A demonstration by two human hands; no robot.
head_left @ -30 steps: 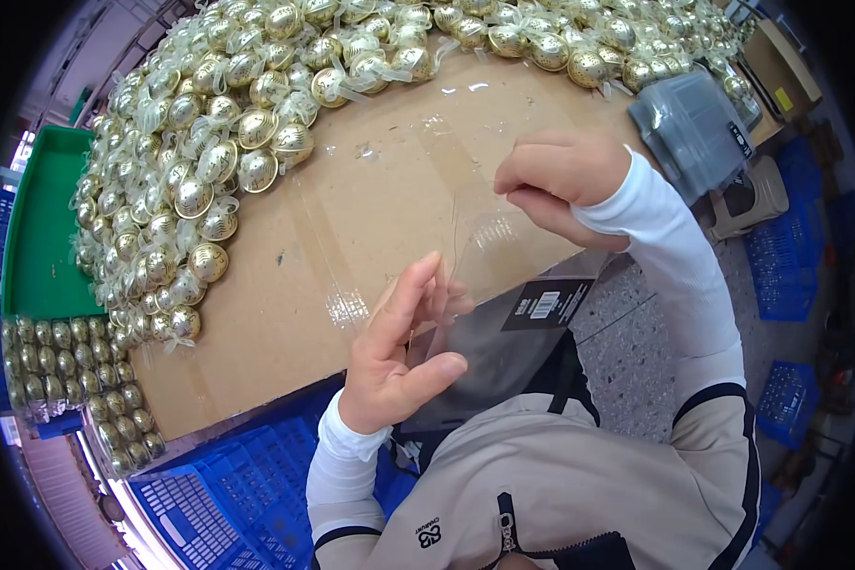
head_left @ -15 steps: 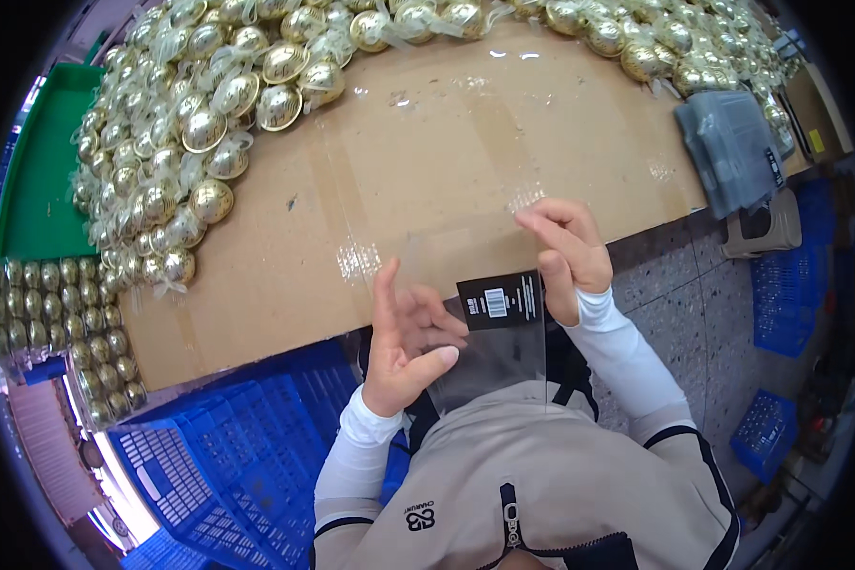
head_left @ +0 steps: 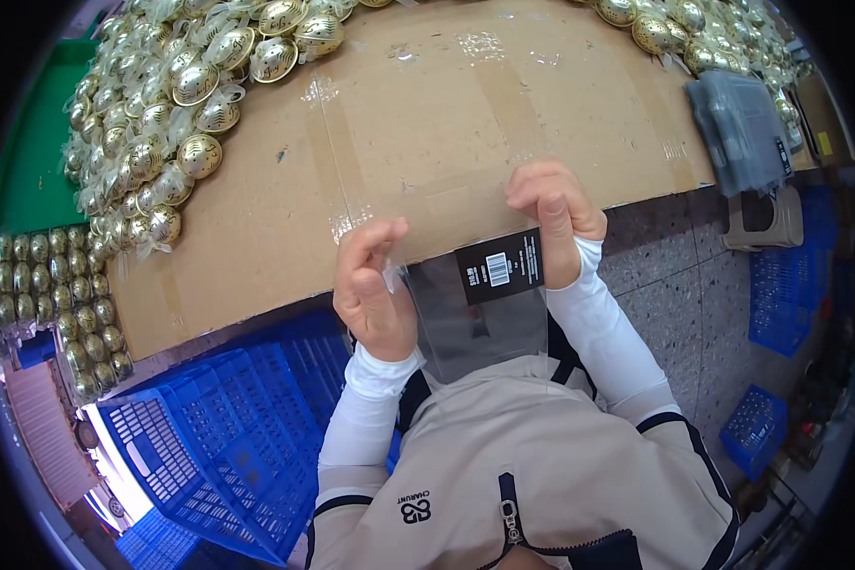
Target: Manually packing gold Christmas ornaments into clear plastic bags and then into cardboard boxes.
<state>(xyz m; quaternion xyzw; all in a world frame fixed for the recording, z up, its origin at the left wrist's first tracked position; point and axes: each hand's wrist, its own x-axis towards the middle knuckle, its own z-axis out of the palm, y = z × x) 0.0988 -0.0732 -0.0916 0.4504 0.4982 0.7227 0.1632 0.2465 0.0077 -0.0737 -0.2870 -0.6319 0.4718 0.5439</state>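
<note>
A clear plastic box (head_left: 480,337) with a black barcode panel (head_left: 499,271) is in front of my body, over the table's near edge. Its see-through walls make its exact shape hard to tell. My left hand (head_left: 378,294) is closed at its left side, with fingers bent toward the top edge. On the opposite side, my right hand (head_left: 560,228) has its fingers curled over the upper right corner, the thumb near the panel.
Gold ball ornaments with pale ribbons (head_left: 199,157) heap along the cardboard-covered table (head_left: 427,123). Flat clear plastic packages (head_left: 739,133) are stacked at the right edge above a beige stool (head_left: 779,220). Blue crates (head_left: 228,427) stand lower left; a green tray (head_left: 38,142) lies far left.
My left hand has turned and curled its fingers in at the box's left side. My right hand has risen slightly, its fingers bending further. The black panel has shifted up a little.
</note>
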